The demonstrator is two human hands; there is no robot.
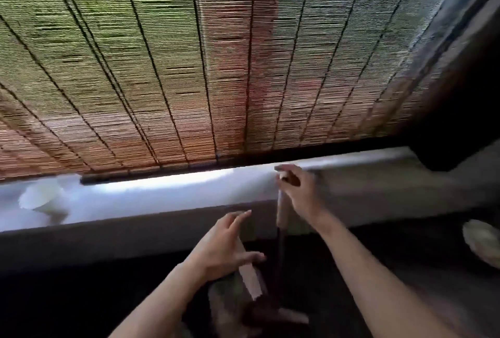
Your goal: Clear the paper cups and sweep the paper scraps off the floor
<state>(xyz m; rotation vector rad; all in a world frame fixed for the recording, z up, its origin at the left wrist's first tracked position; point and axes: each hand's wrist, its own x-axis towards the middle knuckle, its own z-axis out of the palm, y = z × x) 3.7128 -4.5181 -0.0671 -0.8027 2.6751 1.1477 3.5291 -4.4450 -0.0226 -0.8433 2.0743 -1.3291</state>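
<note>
Two grips, one free. Nearest, below the left grip (226, 243), a dark head (270, 316) sits on the shadowed floor (81, 297); broom or pan, too blurred to tell. That grip hovers with fingers spread, holding nothing. A white strip (250, 281) lies just under its palm; touching or not, I cannot tell. Up and right of it, the right grip (299, 191) is curled round the top of a handle (280, 218), whose long axis runs nearly upright, down toward the head. Farther off, the cup (43, 198) sits on the ledge (162, 189), well left of and beyond both grips. The left grip is nearer and empty, so the reach is probably its own, leftward along the ledge. No scraps show.
</note>
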